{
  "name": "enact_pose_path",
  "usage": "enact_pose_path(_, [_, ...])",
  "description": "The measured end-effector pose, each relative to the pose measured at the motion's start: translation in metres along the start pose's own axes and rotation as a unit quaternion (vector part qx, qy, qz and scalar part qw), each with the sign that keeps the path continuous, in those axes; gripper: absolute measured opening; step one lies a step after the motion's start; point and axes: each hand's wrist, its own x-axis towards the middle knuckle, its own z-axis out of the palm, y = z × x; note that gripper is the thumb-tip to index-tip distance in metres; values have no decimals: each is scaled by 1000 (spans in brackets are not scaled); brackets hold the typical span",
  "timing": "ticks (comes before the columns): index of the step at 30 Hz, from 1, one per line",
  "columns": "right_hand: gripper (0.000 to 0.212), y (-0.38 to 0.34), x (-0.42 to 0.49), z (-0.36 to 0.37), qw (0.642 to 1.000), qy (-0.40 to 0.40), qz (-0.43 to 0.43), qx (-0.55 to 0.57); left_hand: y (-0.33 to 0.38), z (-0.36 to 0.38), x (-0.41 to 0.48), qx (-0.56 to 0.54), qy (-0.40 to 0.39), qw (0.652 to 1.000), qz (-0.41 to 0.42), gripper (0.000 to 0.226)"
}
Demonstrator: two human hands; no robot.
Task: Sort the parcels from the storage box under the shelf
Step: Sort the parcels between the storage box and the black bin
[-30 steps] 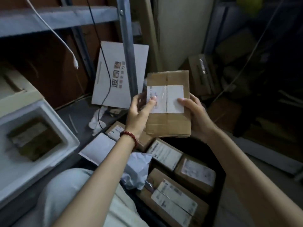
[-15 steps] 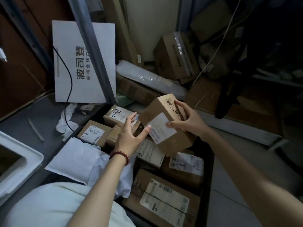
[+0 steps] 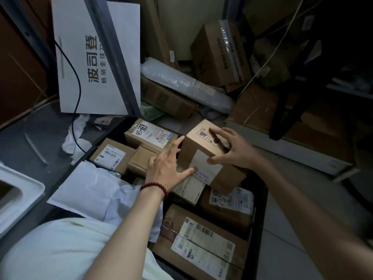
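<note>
A brown cardboard parcel (image 3: pixel 198 156) with a white label sits tilted on top of the other parcels in the black storage box (image 3: pixel 260 215). My right hand (image 3: pixel 230 150) grips it from the right, fingers over its top and thumb on the label. My left hand (image 3: pixel 169 168) lies against its left side with straight, spread fingers, thumb by the label's lower edge. Several labelled parcels fill the box, among them a large one (image 3: pixel 201 243) at the near end and one with handwriting (image 3: pixel 150 133) at the far end.
A white board with printed characters (image 3: pixel 86 57) leans behind a grey shelf post (image 3: pixel 113 57). White mailer bags (image 3: pixel 94 190) lie left of the box. A white foam box (image 3: pixel 18 197) is at far left. Cartons (image 3: pixel 218 55) and a bubble-wrapped roll (image 3: pixel 181 83) crowd the back.
The parcel came down from being held up in both hands onto the parcels in the box. My left hand has opened against its side; the view tilted down.
</note>
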Motion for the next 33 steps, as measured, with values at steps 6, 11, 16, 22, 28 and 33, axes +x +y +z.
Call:
enact_pose_path(6, [72,10,2,0,998,-49,22,29,-5,0,-2,-8,-16,1000,1,88])
enact_pose_path(11, [65,-1,15,2,992,-78,-5,99,-6,-5,-2,-75,26,997,-10,68])
enact_pose_path(16, [59,-12,35,-1,986,-122,-20,109,-16,-9,-4,-77,23,996,-37,67])
enact_pose_path(22, [51,-6,49,0,984,-122,-7,130,-20,-11,-6,-97,0,995,-19,82])
enact_pose_path(28, [61,-11,62,-9,992,-120,-34,25,-16,-16,1,-103,18,994,-13,71])
enact_pose_path(33, [36,-6,61,-1,993,-99,-49,48,-19,-21,-4,-104,21,994,-5,63])
